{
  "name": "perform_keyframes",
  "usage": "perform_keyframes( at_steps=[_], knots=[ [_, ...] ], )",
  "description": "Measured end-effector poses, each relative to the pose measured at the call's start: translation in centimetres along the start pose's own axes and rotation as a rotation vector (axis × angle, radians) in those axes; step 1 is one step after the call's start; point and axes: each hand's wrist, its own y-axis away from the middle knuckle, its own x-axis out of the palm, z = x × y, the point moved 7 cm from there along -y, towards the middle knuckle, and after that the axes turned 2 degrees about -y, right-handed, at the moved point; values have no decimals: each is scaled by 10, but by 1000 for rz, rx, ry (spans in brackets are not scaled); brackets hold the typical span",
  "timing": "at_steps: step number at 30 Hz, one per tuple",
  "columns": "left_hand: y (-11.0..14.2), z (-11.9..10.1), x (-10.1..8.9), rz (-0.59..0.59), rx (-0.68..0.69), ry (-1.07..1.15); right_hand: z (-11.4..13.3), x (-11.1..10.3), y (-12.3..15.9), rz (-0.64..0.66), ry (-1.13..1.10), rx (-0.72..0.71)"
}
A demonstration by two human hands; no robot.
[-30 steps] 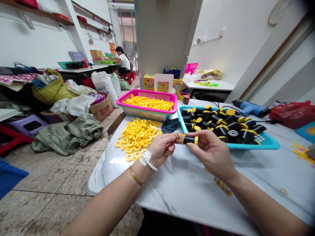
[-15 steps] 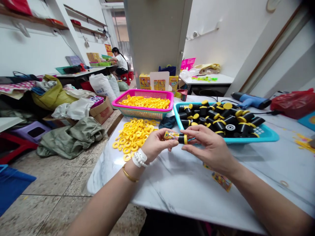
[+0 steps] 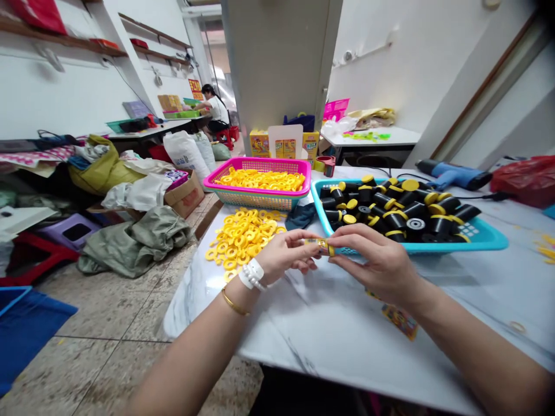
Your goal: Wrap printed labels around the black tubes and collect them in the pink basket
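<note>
Between my two hands, over the table, is a small black-and-yellow cylinder with a colourful printed sleeve round it. My left hand grips its left end, thumb on top. At the yellow right end, the fingertips of my right hand pinch the cylinder. Fingers hide part of it. Behind my right hand, a turquoise basket holds many black cylinders with yellow caps. Left of my left hand lies a loose heap of yellow rings. Flat printed sleeves rest on the table below my right hand.
A pink basket of yellow pieces stands behind the heap. Printed boxes are at the back. To the right lie a blue heat gun and a red bag. A person sits at a far table.
The printed sleeve now covers most of the cylinder, whose black part was bare near the yellow end before. My right fingers have closed onto that end. The view has shifted slightly left.
</note>
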Motion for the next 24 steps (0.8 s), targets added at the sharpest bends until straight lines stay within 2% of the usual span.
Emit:
perform_keyframes(
  at_steps=[5,10,13,15,17,19,24],
  knots=[
    [-1,-9,2,-35,187,-82,-2,-6,3,-78,29,40],
    [4,-13,8,-35,251,-74,5,-11,6,-119,9,121],
    [10,-21,12,-13,333,-104,-1,-10,7,-133,-124,315],
    [13,-27,13,-38,394,-206,-11,-3,10,-138,-302,489],
    [14,-30,12,-76,425,-314,-18,7,13,-108,-463,595],
    [12,-27,10,-81,406,-314,-21,10,11,-96,-495,570],
    [2,-7,3,-55,167,-40,-14,-8,3,-157,-158,213]
  ],
)
